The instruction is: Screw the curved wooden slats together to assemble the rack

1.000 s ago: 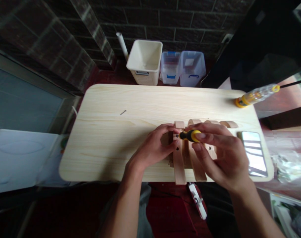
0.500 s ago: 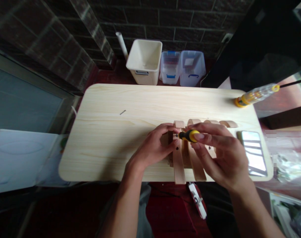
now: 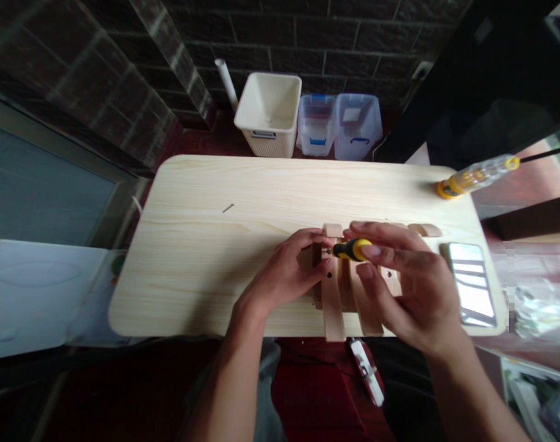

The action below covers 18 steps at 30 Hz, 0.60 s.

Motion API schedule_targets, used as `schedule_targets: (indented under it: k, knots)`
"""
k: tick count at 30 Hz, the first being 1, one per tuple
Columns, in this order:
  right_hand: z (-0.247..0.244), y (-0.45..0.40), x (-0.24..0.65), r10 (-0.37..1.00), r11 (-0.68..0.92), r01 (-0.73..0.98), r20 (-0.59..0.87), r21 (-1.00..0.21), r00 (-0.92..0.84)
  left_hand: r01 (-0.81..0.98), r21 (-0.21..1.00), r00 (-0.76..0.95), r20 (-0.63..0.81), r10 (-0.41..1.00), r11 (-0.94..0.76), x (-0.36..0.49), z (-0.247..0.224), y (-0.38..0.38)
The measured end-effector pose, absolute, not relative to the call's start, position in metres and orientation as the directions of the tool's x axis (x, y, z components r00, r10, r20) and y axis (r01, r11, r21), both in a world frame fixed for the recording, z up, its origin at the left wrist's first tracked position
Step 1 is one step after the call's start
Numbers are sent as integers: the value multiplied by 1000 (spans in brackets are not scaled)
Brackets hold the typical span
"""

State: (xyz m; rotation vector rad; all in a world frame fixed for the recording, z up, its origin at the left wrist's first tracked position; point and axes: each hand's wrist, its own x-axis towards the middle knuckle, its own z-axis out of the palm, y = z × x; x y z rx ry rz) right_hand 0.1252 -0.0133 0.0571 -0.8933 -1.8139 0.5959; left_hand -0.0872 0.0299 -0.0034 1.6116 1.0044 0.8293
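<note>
A wooden piece with several curved slats (image 3: 333,313) lies at the table's front edge, right of the middle. My left hand (image 3: 287,267) grips its left end, thumb in front and fingers behind. In my right hand (image 3: 409,282) is a short yellow and black screwdriver (image 3: 352,250), its handle between thumb and fingers. The screwdriver lies nearly level, its tip pointing left at the wooden piece near my left thumb. Dark holes show in two slats. My right hand hides part of the slats.
On the table (image 3: 192,245) are a small dark screw or nail (image 3: 228,208), a phone (image 3: 473,283) and a clear-handled yellow tool (image 3: 478,177). A cream bin (image 3: 268,110) and two clear boxes (image 3: 358,126) stand beyond the far edge.
My right thumb and fingers have shifted slightly around the screwdriver handle, with the thumb a little further from it. My left hand and the wooden piece have stayed in place.
</note>
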Motion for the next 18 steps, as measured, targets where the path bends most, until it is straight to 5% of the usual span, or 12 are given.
schedule_targets:
  k: [18]
  knots:
    - [57,-13,125,802,598,330,554,-731,-225,227,966,424,18,905,-125,-88,-4,30]
